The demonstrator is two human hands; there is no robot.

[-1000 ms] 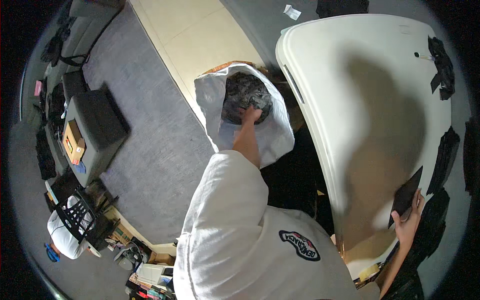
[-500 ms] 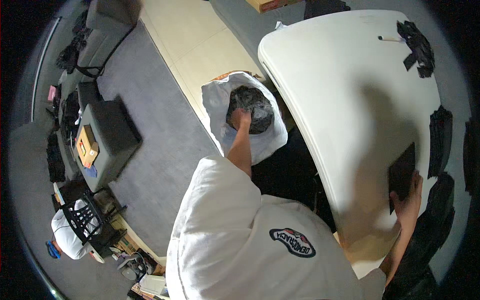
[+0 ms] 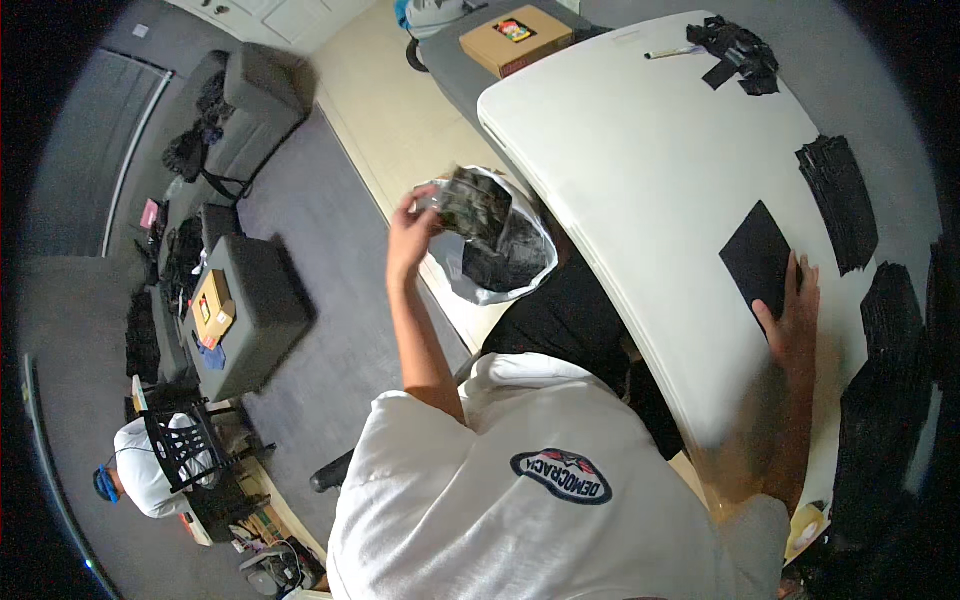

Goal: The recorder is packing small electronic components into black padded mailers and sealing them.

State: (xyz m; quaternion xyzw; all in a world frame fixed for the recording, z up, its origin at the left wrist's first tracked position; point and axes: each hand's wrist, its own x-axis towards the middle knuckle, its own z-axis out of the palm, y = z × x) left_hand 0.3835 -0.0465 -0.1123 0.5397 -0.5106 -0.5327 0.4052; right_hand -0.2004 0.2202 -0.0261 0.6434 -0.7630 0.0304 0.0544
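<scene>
My left hand (image 3: 411, 232) is at the left rim of a white sack (image 3: 541, 275), its fingers closed on the edge of a dark, shiny, crinkled plastic packet (image 3: 473, 208). The packet is tilted up over the mouth of the sack, and more dark plastic (image 3: 505, 262) lies inside below it. On the white table (image 3: 620, 170), my right hand (image 3: 795, 315) rests with fingers spread, touching the lower right side of a flat black sheet (image 3: 757, 255). Thumb and fingertips overlap the sheet's edge.
Stacks of black strips (image 3: 840, 205) lie along the table's right edge. A black crumpled bundle (image 3: 738, 55) and a marker (image 3: 672, 52) are at the far end. A cardboard box (image 3: 517, 40) sits beyond the table. At the left, a person (image 3: 165, 463) sits on a black chair.
My left hand has come up out of the sack, lifting the dark plastic packet. The right hand stays on the black sheet, with its fingers now spread. The whole view has shifted.
</scene>
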